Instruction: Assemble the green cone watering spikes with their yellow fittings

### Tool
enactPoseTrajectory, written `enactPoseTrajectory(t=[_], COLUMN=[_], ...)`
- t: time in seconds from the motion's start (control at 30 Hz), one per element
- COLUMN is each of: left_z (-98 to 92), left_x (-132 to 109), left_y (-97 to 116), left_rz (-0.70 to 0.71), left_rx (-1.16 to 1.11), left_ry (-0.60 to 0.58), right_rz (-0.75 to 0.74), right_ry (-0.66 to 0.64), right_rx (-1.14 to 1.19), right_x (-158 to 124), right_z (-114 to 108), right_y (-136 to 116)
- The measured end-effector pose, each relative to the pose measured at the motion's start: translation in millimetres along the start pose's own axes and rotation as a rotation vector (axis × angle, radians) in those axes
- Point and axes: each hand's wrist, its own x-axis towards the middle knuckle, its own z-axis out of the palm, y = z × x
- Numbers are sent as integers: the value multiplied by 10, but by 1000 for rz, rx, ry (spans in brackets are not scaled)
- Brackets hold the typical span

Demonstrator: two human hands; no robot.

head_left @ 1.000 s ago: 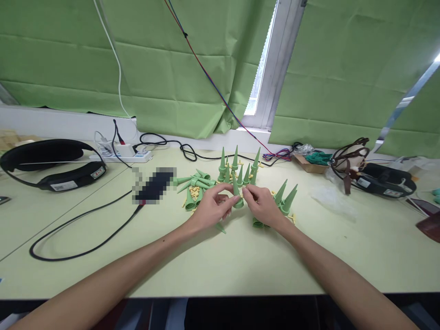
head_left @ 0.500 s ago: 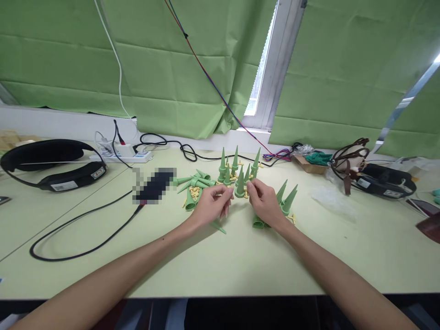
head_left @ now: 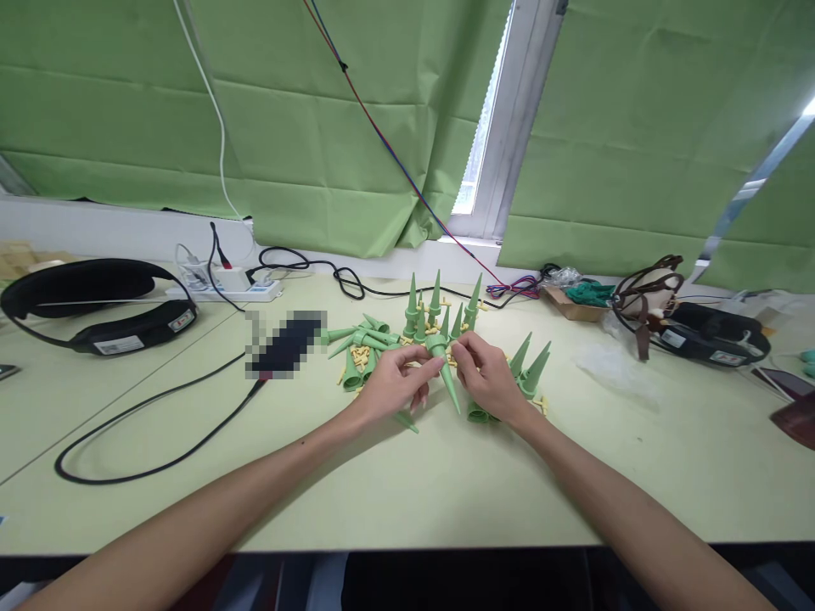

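Observation:
Between my hands a green plastic watering spike (head_left: pixel 450 383) is tilted, its point aimed down toward the table. My left hand (head_left: pixel 400 378) pinches it near its wide collar. My right hand (head_left: pixel 487 373) is closed close beside the collar, its fingertips pressed together; what they hold, if anything, is hidden. Behind my hands several green spikes (head_left: pixel 413 307) with yellow valves stand point up. More spikes (head_left: pixel 528 370) stand to the right of my right hand. Left of my left hand lies a pile of loose green spikes (head_left: pixel 352 371) with small yellow valves (head_left: pixel 364 355) among them.
A blurred-out dark device (head_left: pixel 286 344) with a black cable lies on the left. Black headsets (head_left: pixel 127 331) rest at both sides of the table (head_left: pixel 407 501). A power strip (head_left: pixel 255 291), cables, a cardboard box (head_left: pixel 573 307) and clear plastic wrap (head_left: pixel 617 373) are farther back.
The spike near my hands was upright with its point up; now it is turned point down in my left fingers. My right hand has barely moved.

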Motion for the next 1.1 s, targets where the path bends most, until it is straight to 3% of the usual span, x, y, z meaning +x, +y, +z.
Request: enactPoseTrajectory(t=[0.47,0.73,0.93,1.1], left_z=[37,33,43,25], left_x=[-25,-6,-21,1], left_y=[-23,-103,-41,-49], left_rz=[140,345,194,27], left_rx=[203,392,301,130], left_ry=[131,192,191,118], right_rz=[-52,-74,-71,-55], right_ry=[-3,4,11,17], right_rx=[-79,-87,-72,-32], right_x=[12,20,14,1], right_z=[14,31,32,23], right_y=[-2,32,4,-8])
